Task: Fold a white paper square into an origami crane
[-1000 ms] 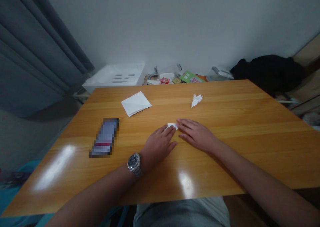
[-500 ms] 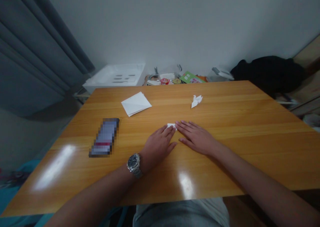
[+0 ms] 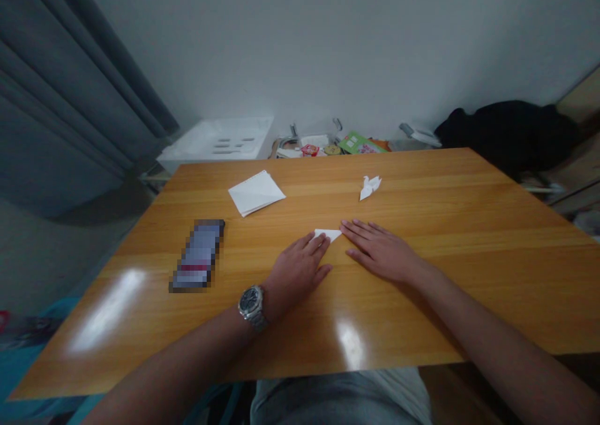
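A small folded piece of white paper (image 3: 329, 234) lies flat on the wooden table (image 3: 300, 325), partly hidden under fingers. My left hand (image 3: 300, 264), with a watch (image 3: 252, 304) at its wrist, rests its outstretched fingertips on the paper's left part. At the paper's pointed right end are the fingertips of my right hand (image 3: 382, 250), whose fingers lie extended and flat. Neither hand is closed around anything. Beyond the right hand sits a white folded paper crane (image 3: 370, 187).
A stack of white paper sheets (image 3: 256, 193) lies at the back left, with a blurred-out phone (image 3: 197, 255) nearer on the left. Behind the table stand a white tray (image 3: 220, 140) and a green packet or booklet (image 3: 359, 142). Black cloth (image 3: 509, 131) is piled at the right.
My right hand has slid a little to the right, and more of the folded paper shows between the hands. My left hand has stayed in place.
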`<state>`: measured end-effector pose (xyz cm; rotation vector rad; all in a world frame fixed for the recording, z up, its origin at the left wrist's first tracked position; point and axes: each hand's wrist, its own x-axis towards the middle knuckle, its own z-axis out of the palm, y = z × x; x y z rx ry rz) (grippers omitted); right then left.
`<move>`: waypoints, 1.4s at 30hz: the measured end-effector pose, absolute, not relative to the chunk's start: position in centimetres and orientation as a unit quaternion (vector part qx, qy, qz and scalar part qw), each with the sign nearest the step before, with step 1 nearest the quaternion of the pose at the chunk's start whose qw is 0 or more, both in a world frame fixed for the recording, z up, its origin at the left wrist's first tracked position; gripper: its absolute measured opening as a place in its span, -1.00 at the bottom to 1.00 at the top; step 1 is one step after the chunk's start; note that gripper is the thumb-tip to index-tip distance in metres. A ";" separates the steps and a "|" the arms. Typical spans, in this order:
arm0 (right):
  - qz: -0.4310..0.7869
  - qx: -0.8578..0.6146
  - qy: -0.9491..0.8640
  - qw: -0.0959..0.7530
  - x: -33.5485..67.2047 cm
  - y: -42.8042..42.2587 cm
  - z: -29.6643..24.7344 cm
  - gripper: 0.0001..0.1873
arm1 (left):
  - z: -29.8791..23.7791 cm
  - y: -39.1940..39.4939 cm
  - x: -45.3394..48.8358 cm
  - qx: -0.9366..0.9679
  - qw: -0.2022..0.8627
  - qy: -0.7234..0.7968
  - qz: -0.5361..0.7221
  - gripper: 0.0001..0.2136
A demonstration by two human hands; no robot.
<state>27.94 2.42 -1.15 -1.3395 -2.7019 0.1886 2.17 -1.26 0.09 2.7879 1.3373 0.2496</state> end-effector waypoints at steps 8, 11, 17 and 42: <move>0.058 -0.385 -0.914 0.109 26.2 1.9 -0.8 -0.28 | 0.0 -1.2 2.2 0.901 0.014 0.427 0.083 -0.48; 0.075 -0.361 -0.924 0.101 25.4 1.5 -1.3 -0.28 | -0.1 -1.2 2.2 0.900 0.010 0.426 0.090 -0.46; 0.089 -0.365 -0.921 0.102 25.3 1.3 -1.8 -0.26 | -0.2 -1.1 2.1 0.904 0.004 0.420 0.080 -0.45; 0.059 -0.440 -0.894 0.068 27.3 1.7 -0.9 -0.16 | -0.4 -1.2 1.0 0.922 -0.012 0.381 0.065 -0.44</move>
